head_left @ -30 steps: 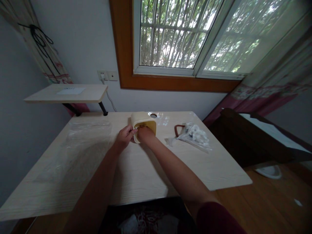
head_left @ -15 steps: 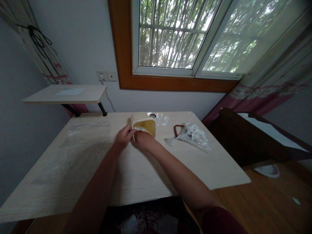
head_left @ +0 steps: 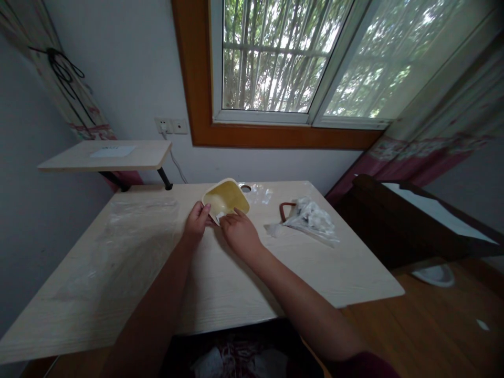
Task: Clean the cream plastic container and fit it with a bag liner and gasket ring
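Observation:
A pale yellow, rounded-square plastic container (head_left: 227, 195) is tilted near the back of the table, its hollow inside turned toward me. My left hand (head_left: 197, 219) grips its left rim, thumb on the near side. At the front rim, my right hand (head_left: 237, 227) presses a small white piece, likely tissue or cloth (head_left: 219, 216), against the container's inner wall. Most of that white piece is hidden under my fingers.
A clear plastic bag of white stuff (head_left: 313, 219) lies right of my hands, beside a reddish-brown loop (head_left: 284, 211). Clear plastic sheeting (head_left: 129, 241) covers the table's left part. A raised shelf (head_left: 149, 155) stands at back left.
The container has been tipped so its opening faces up more toward me. My right hand has drawn back from deep inside it to the front rim; my left keeps its hold.

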Demonstrator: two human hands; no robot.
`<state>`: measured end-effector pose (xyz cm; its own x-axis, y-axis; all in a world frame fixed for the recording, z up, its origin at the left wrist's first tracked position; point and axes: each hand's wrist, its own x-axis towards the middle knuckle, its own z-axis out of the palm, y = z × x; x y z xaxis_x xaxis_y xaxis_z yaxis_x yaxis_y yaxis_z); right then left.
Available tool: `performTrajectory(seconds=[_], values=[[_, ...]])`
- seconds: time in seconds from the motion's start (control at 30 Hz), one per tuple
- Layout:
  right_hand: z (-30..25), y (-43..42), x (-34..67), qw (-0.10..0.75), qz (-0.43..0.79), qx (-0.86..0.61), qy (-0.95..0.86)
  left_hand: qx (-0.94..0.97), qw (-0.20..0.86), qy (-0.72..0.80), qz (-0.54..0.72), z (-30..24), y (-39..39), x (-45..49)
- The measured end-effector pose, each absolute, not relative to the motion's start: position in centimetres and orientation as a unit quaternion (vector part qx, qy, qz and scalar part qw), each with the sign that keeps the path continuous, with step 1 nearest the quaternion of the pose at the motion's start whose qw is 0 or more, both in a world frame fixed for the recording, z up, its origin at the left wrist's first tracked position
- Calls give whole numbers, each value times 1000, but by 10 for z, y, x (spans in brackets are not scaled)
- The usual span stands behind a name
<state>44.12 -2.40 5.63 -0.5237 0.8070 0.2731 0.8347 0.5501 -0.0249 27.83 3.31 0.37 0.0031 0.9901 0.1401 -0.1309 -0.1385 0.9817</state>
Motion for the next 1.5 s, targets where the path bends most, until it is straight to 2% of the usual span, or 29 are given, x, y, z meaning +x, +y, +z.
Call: performTrajectory(seconds=[0.2, 0.3, 0.6, 0.9, 1.2, 1.37, 1.5], values=[[55, -18, 450, 115, -106, -445, -882, 428, 585, 386, 570, 3, 32, 283], [54, -17, 456, 112, -128, -437, -883, 425, 579, 403, 567, 3, 35, 277], [42, -14, 469, 105, -160, -401, -896, 551, 315, 481, 605, 2, 48, 257], [38, -17, 480, 109, -151, -391, -901, 669, 174, 513, 509, 7, 43, 251], [37, -18, 466, 84, -151, -455, -873, 648, 342, 491, 472, 3, 42, 257], [33, -19, 451, 120, -76, -471, -871, 605, 453, 463, 462, 4, 38, 259], [29, -19, 440, 164, 5, -462, -872, 609, 494, 434, 444, 3, 35, 259]])
